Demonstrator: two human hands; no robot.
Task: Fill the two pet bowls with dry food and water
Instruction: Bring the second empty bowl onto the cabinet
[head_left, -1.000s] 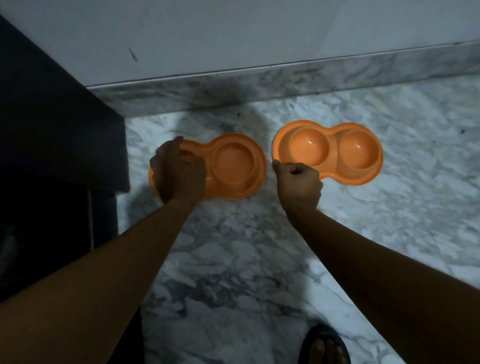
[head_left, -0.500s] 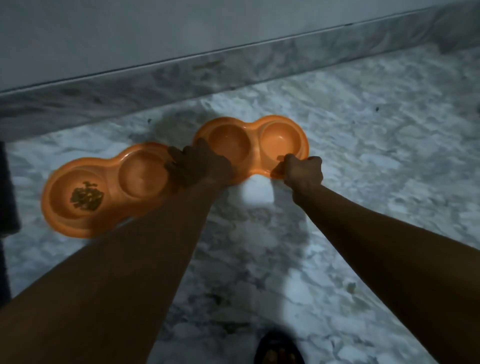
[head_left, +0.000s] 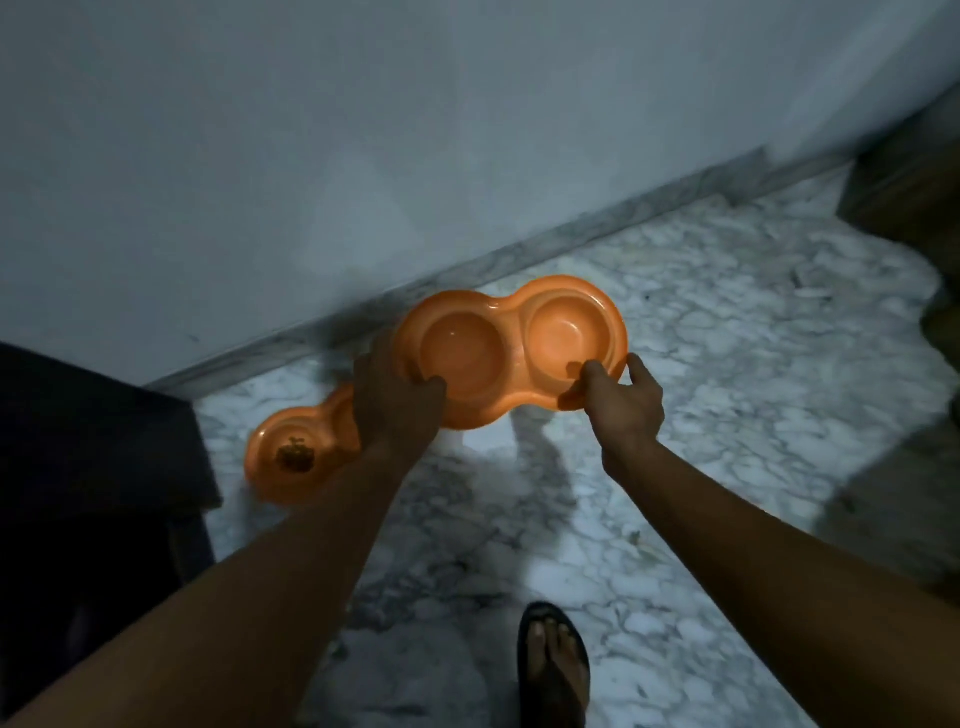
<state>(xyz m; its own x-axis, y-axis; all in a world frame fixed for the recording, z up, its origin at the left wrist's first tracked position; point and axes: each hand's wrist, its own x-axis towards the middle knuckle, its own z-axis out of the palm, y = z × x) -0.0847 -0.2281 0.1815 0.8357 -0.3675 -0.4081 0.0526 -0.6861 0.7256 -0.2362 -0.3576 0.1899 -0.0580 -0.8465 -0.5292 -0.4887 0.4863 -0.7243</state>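
Note:
An empty orange double pet bowl (head_left: 511, 340) is held above the marble floor, tilted toward me. My left hand (head_left: 397, 410) grips its left end with the thumb over the rim. My right hand (head_left: 623, 402) pinches its near right edge. A second orange double bowl (head_left: 283, 452) is lower left, with a small heap of dry food (head_left: 295, 458) in its left cup. Its right cup is hidden behind my left hand and forearm, so I cannot tell whether that hand touches it.
A white wall (head_left: 363, 156) with a marble skirting (head_left: 571, 244) runs behind the bowls. Dark furniture (head_left: 93, 467) stands at the left, and another dark object (head_left: 914, 182) at the upper right. My sandalled foot (head_left: 553, 665) is on the floor below.
The empty bowl has come up off the floor between both hands and now casts a shadow beneath. My view has swung so the food bowl sits lower left.

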